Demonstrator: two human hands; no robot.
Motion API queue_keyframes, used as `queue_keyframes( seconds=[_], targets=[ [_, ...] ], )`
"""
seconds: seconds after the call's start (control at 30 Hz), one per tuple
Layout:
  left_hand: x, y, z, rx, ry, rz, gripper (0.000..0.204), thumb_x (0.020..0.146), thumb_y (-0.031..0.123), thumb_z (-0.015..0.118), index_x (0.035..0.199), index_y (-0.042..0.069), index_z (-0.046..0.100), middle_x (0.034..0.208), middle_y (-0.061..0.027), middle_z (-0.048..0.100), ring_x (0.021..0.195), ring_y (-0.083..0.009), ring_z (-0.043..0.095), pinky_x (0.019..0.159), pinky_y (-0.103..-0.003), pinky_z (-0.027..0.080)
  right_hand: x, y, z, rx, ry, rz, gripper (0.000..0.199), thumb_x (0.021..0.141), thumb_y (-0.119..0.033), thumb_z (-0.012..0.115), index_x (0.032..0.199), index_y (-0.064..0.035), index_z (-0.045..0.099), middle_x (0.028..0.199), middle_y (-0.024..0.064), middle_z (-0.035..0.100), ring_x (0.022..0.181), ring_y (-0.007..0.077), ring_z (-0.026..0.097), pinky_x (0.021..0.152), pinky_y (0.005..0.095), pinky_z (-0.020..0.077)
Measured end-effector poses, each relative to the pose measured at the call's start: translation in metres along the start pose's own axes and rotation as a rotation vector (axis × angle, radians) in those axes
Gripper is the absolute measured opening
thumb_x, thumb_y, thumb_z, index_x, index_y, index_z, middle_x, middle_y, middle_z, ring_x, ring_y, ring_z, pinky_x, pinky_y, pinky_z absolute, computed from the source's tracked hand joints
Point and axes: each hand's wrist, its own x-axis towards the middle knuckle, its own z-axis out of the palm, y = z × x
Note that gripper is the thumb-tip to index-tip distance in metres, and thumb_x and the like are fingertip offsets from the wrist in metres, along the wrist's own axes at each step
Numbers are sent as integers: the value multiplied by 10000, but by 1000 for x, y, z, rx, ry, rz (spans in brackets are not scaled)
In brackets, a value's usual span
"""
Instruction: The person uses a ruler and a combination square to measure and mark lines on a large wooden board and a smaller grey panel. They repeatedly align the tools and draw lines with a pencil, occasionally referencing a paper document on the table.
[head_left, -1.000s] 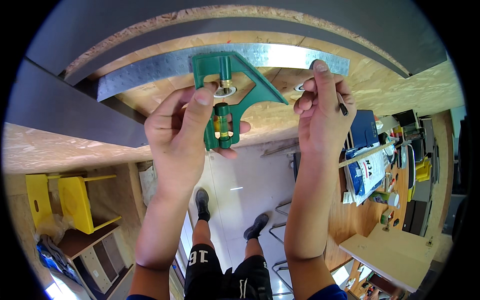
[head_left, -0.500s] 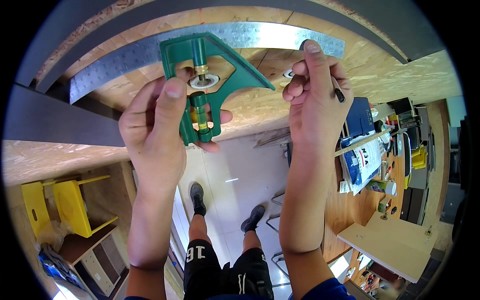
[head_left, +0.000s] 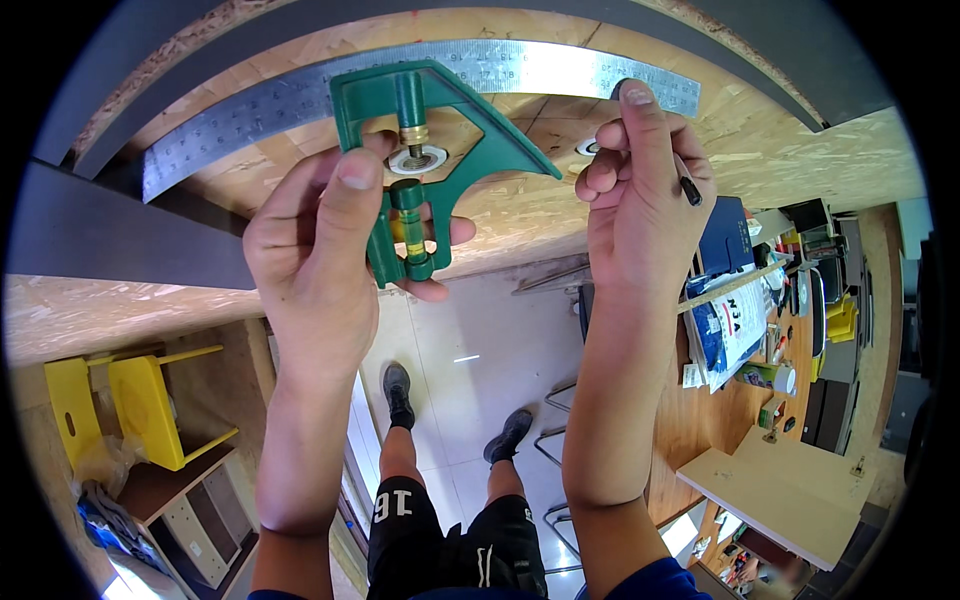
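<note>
Left hand (head_left: 320,250) grips green square head (head_left: 430,160) on steel rule (head_left: 300,95). Right hand (head_left: 645,200) closed on black pencil (head_left: 690,190), fingertip on rule, over board (head_left: 560,220).

A blue-and-white flat package (head_left: 728,322) lies on the right tabletop (head_left: 700,440), near a dark blue box (head_left: 727,237). Small white labels (head_left: 692,374) sit beside it. A small round green-and-white container (head_left: 772,377) stands further right.

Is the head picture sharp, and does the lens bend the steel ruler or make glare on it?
Head view: sharp around both hands; the long steel ruler curves like an arc from fisheye distortion; a bright reflection washes out its right part; the green plastic square head has no glare; black corners frame the picture.
</note>
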Motion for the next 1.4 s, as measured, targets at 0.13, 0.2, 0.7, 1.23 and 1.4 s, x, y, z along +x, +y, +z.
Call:
queue_keyframes(
  seconds=[0.13,0.2,0.7,1.23,1.4],
  targets=[
    [0,0,1,-5,9,-8,431,1000,322,527,1206,-54,575,900,-154,703,665,-253,725,365,-277,559,0,0,-1,-2,3,7,208,882,-148,714,826,8,588,669,94,646,431,110,536,413,230,440],
    [0,2,4,-19,14,-24,430,994,328,542,1179,-58,582,896,-157,699,671,-256,725,379,-284,558,1,-1,-2,-3,7,9,213,877,-151,720,825,7,587,669,95,646,431,110,536,415,229,439],
    [4,-16,-17,47,-11,30,346,998,302,520,1136,-7,591,935,-155,697,668,-271,725,369,-297,557,-2,-3,-1,-21,17,13,206,878,-177,736,802,-35,607,669,80,652,445,83,538,411,208,413],
    [2,4,-2,-56,-88,-61,325,1000,260,517,1122,-34,579,959,-189,678,699,-324,722,422,-338,596,4,-3,-4,23,23,21,200,860,-140,746,763,-51,595,643,76,636,396,74,493,378,196,404],
    [-1,2,1,40,9,-65,431,985,407,511,1106,-3,566,797,-166,699,680,-259,728,391,-297,570,1,-4,3,4,29,76,206,845,-175,766,759,-83,604,638,26,614,398,60,453,380,207,346]
  ],
)
